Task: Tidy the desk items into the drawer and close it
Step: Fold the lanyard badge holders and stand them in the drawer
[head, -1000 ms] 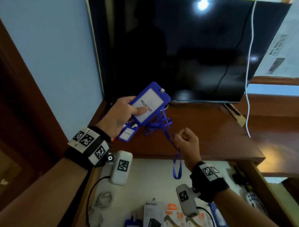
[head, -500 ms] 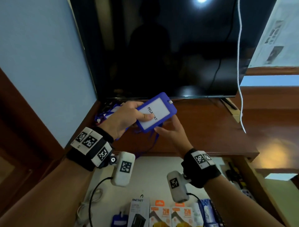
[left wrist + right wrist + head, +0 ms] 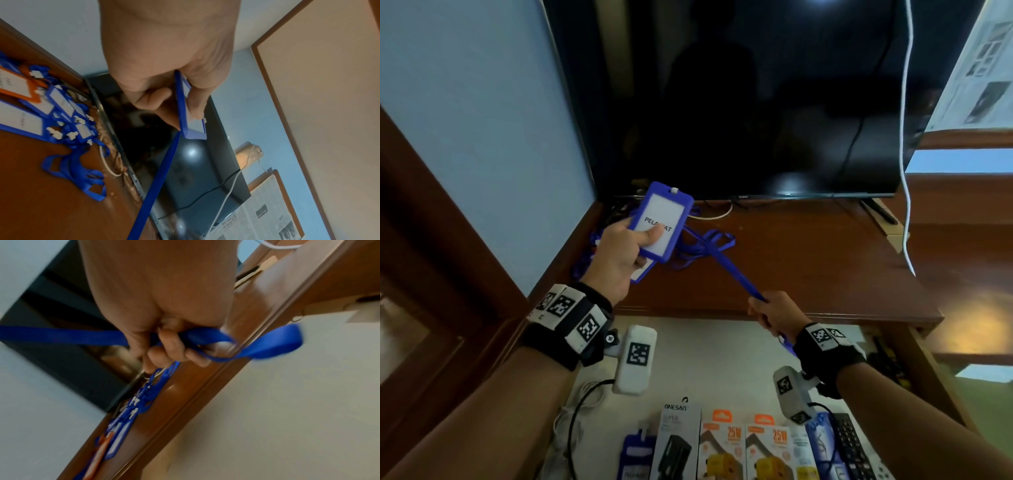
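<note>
**Badge up, lanyard pulled straight, drawer waiting**

Left hand (image 3: 616, 255) had the badge (image 3: 662, 222) pinched, thumb across the white card face, fingers behind it, lifted just above the tabletop (image 3: 808, 260) in front of the TV (image 3: 774, 102). Right hand (image 3: 774, 310) was fisted around the lanyard (image 3: 726, 265) near the front edge of the tabletop, with the loose end looping out past the fingers in the right wrist view. The strap ran taut between the 2 hands, so my guess is it was being pulled straight to free it from the tangle before folding it up against the badge.

And there was a tangle: a pile of other badges (image 3: 51, 104), mostly blue with 1 orange, sat in the back left corner of the tabletop by the wall, with slack straps (image 3: 78, 178) looped beside them. Holding the badge high probably kept its strap from dragging through that lot.

The drawer (image 3: 722, 353) was open below, with boxes (image 3: 729, 448) lined up along the near side and another blue badge to their left. Plenty of pale bare bottom showed further back, which looked like the obvious landing spot. Judging by the pile, the job wasn't close to done, and the drawer can't be shut until that corner is emptied.
</note>
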### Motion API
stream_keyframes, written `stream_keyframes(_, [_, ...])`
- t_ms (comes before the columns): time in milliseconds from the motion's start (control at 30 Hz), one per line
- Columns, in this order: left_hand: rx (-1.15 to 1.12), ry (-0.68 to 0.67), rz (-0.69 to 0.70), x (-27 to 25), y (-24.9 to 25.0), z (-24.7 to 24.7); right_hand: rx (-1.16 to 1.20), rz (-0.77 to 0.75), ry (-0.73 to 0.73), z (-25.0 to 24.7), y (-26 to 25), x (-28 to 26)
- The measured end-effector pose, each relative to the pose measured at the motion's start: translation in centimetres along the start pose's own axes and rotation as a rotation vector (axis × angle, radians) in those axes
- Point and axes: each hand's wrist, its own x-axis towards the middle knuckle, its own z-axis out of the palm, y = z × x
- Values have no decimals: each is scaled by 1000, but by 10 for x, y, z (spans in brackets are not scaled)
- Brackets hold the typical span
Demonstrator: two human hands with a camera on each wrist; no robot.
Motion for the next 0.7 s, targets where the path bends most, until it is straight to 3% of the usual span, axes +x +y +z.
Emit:
stream_keyframes(67, [57, -11, -29, -2, -12, 0, -129, 63, -60, -4, 4, 4])
stream_keyframes(133, [127, -64, -85, -4, -22, 4, -143, 16, -44, -5, -12, 5])
stream_keyframes(233, [203, -200, -160, -6, -28, 18, 200, -99, 40, -2, -56, -3])
stream_keyframes(367, [203, -380, -181, -8, -27, 38, 704, -137, -120, 7, -87, -12])
stream_keyframes(433, [178, -431, -188, -8, -30, 45, 816, -102, -166, 9, -91, -16])
stream_keyframes(700, [39, -350, -258, 0, -55, 44, 716, -86, -70, 9, -77, -27])
